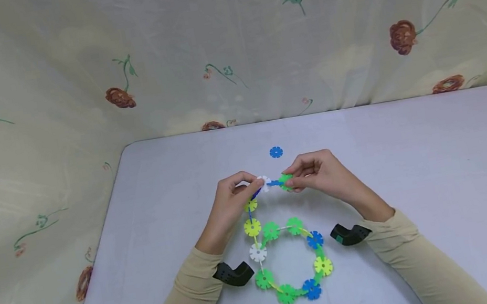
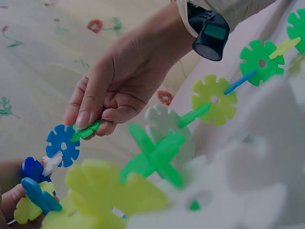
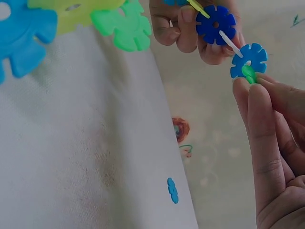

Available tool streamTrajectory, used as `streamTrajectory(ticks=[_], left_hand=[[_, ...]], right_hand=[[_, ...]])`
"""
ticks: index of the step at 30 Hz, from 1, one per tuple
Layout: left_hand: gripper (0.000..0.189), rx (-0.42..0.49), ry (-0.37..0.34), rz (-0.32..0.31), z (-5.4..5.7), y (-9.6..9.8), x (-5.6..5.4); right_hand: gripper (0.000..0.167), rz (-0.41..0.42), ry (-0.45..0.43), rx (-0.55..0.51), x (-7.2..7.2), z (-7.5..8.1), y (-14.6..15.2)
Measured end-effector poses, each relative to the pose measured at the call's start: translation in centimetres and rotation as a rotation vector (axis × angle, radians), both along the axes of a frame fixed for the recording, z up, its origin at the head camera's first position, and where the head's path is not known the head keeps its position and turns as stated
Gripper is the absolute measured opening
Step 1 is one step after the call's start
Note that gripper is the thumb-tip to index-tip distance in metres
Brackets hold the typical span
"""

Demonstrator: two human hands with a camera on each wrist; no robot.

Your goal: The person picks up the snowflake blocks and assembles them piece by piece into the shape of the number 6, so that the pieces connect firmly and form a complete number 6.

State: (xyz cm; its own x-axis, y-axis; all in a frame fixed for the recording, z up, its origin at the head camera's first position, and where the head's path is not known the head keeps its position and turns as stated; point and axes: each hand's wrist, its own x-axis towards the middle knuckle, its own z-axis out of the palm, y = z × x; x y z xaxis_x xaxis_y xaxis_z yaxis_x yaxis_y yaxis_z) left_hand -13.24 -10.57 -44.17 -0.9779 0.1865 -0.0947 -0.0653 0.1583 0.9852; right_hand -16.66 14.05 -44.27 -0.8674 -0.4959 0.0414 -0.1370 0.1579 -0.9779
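A chain of notched plastic interlocking discs runs from a ring on the table up to both hands. My left hand pinches the chain near its upper end, by a dark blue disc and a white disc. Beyond the white one a blue disc is slotted on. My right hand pinches the green disc at the chain's tip between thumb and fingers, its notch against the blue disc. Yellow discs hang below my left hand.
The ring of green, blue, yellow and white discs, with a green disc at its front, lies between the forearms. One loose blue disc lies beyond the hands on the white table. A flowered curtain hangs behind.
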Motion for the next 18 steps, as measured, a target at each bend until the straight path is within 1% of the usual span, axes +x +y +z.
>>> streamTrajectory(ticks=[6, 10, 14, 18], left_hand=[[0.021, -0.008, 0.014, 0.017, 0.16, -0.22, -0.08], [0.02, -0.009, -0.005, 0.026, 0.24, -0.27, -0.13], [0.022, -0.013, -0.023, 0.023, 0.27, -0.31, -0.11], [0.022, -0.011, -0.018, 0.019, 0.24, -0.25, -0.1]], right_hand=[[0.02, -0.016, -0.051, -0.001, -0.07, -0.02, -0.2], [0.023, -0.024, -0.085, 0.003, -0.05, 0.07, -0.23], [0.025, -0.014, -0.103, -0.002, 0.01, 0.2, -0.26], [0.027, -0.001, -0.109, 0.0, 0.05, 0.23, -0.2]])
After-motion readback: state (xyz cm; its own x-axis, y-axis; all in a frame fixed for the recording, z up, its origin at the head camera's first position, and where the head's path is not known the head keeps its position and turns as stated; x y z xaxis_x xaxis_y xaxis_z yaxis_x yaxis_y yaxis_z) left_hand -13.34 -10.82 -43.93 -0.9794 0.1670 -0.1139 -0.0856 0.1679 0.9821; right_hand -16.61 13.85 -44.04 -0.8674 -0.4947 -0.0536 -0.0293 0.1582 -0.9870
